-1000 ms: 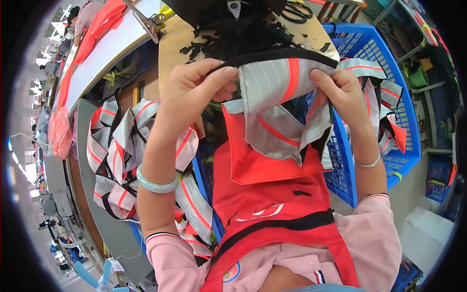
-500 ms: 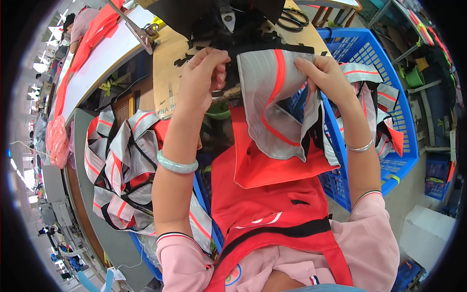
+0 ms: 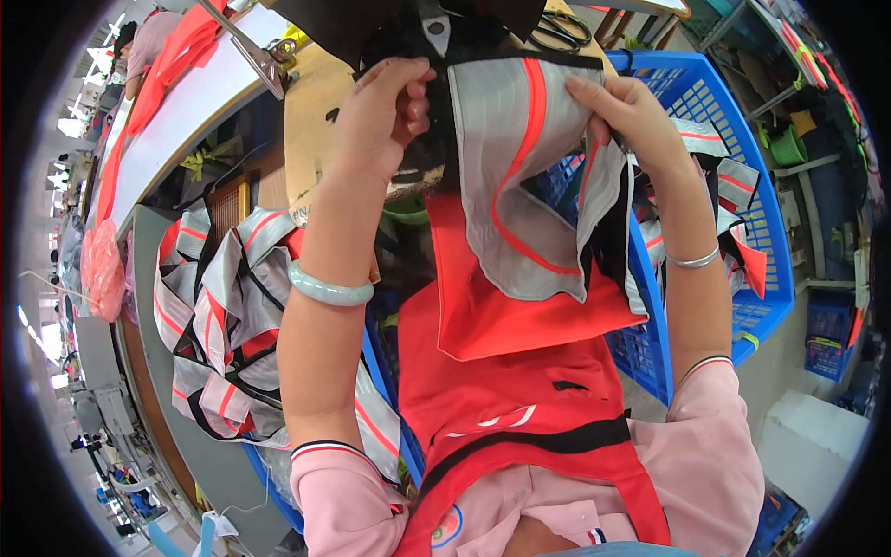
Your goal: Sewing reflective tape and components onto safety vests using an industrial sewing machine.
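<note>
Fabric (image 3: 490, 139), grey with an orange stripe, hangs past the near edge of the wooden table (image 3: 311, 130), pinched near its black-bound top by the right hand (image 3: 633, 110), apparently to keep that border straight; the left hand (image 3: 382, 111) curls alongside, any hold unclear.

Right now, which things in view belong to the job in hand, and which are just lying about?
Seemingly part of the job:
striped grey fabric piece, held by the right hand
left hand, beside its upper left corner
similar striped pieces, heaped at left

Seemingly just lying about:
scissors
pink plastic bag
green container
</note>
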### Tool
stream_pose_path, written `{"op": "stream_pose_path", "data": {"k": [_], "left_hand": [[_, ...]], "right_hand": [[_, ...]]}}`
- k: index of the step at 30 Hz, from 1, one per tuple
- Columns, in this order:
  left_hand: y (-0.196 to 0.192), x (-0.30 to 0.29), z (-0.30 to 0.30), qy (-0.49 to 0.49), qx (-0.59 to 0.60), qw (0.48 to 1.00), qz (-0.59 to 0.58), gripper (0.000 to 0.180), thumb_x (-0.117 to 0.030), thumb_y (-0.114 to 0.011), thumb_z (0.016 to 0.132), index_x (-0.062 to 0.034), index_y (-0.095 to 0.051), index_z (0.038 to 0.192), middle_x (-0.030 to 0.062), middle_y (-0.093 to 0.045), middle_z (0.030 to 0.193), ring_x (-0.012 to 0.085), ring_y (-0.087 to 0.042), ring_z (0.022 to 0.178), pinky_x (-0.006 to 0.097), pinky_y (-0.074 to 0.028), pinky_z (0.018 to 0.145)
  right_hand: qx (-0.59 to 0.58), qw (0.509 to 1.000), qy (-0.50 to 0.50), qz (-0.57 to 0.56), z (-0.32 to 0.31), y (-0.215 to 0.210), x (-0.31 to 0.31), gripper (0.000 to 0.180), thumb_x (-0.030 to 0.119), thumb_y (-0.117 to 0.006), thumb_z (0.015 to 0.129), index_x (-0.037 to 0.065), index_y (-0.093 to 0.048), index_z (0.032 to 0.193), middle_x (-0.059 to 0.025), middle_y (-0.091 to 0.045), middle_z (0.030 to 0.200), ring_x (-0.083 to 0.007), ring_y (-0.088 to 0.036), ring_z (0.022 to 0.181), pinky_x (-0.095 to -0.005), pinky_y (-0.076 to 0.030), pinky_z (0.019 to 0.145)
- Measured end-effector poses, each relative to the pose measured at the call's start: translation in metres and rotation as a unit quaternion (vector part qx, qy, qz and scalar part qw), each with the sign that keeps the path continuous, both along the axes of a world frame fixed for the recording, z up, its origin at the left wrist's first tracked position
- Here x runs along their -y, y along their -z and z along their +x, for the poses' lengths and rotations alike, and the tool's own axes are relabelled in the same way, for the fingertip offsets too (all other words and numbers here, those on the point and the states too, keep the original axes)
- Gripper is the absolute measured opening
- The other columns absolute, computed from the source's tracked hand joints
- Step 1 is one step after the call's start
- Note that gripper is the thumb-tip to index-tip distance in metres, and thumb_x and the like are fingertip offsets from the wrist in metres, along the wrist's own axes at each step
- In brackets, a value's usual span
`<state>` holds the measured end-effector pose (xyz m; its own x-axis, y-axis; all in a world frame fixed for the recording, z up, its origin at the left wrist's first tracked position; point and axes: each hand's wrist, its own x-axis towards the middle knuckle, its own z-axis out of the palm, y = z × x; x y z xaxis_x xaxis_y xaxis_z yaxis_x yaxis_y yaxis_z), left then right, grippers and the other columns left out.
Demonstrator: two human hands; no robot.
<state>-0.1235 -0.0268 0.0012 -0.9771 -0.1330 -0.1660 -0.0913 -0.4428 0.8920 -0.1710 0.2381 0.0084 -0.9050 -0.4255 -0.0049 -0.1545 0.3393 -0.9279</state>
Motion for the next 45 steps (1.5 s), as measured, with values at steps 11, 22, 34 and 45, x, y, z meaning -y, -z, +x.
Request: {"op": "stream_pose_path", "data": {"k": [11, 22, 34, 45], "left_hand": [[-0.005, -0.014, 0.002, -0.047, -0.027, 0.999, 0.003, 0.009, -0.012, -0.065, 0.082, -0.0050, -0.059, 0.082, -0.0019, -0.048, 0.065, 0.0078, -0.042, 0.054, 0.024, -0.032, 0.048], [0.032, 0.043, 0.093, -0.012, 0.025, 0.942, -0.335, 0.050, -0.041, -0.048, 0.097, -0.0023, -0.055, 0.065, 0.0024, -0.049, 0.055, 0.0111, -0.051, 0.054, 0.025, -0.036, 0.051], [0.234, 0.188, 0.396, -0.094, 0.335, 0.711, -0.611, 0.051, -0.032, -0.068, 0.082, 0.0021, -0.057, 0.119, 0.0235, -0.062, 0.110, 0.0370, -0.059, 0.104, 0.042, -0.046, 0.088], [0.303, 0.194, 0.309, -0.311, 0.230, 0.865, -0.320, 0.073, -0.043, -0.065, 0.087, 0.0132, -0.045, 0.129, 0.0231, -0.054, 0.127, 0.0299, -0.053, 0.117, 0.035, -0.039, 0.100]], "right_hand": [[0.022, 1.000, 0.000, -0.020, -0.010, 0.003, -0.001, 0.046, 0.049, -0.064, 0.086, 0.011, -0.059, 0.062, 0.0028, -0.048, 0.050, -0.0050, -0.045, 0.052, -0.0211, -0.033, 0.057], [-0.059, 0.991, 0.118, 0.022, 0.037, -0.024, -0.113, 0.043, 0.041, -0.058, 0.092, 0.009, -0.058, 0.064, 0.0035, -0.048, 0.053, -0.0063, -0.045, 0.050, -0.0233, -0.033, 0.048], [-0.319, 0.853, 0.398, 0.112, 0.011, -0.149, -0.356, 0.036, 0.041, -0.057, 0.094, 0.007, -0.069, 0.095, 0.0001, -0.061, 0.079, -0.0067, -0.047, 0.067, -0.0225, -0.039, 0.061], [-0.091, 0.966, -0.020, 0.242, 0.075, 0.102, -0.176, 0.031, 0.028, -0.063, 0.086, 0.006, -0.064, 0.109, -0.0130, -0.067, 0.097, -0.0238, -0.066, 0.086, -0.0358, -0.052, 0.078]]}}
